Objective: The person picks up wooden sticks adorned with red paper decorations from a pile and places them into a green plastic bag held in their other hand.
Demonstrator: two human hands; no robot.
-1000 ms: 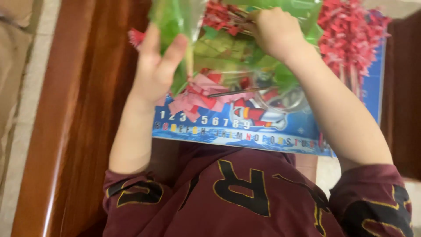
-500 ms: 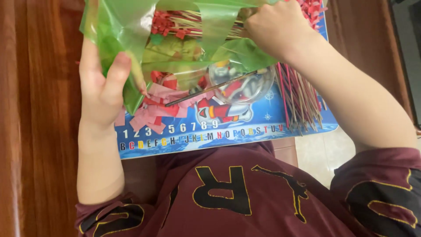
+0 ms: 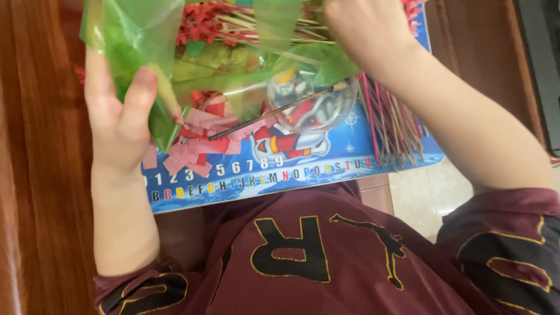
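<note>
Head view, near to far: maroon shirt (image 3: 303, 256) fills the foreground; beyond it a blue mat (image 3: 326, 169) lies on the wooden table (image 3: 41, 175), keeping pink paper scraps (image 3: 192, 146) and a clear bowl (image 3: 315, 105) with a brush (image 3: 274, 111) together. Left hand (image 3: 119, 116), forearm upright, pinches the green bag (image 3: 146, 35) edge between thumb and fingers, holding it spread. Right hand (image 3: 367, 35), wrist bent, reaches into the bag among red-tipped sticks (image 3: 245, 23); its grip cannot be made out.

One head-worn camera, looking straight down. It sits close above the blue printed alphabet board (image 3: 350, 169) on the lap.
</note>
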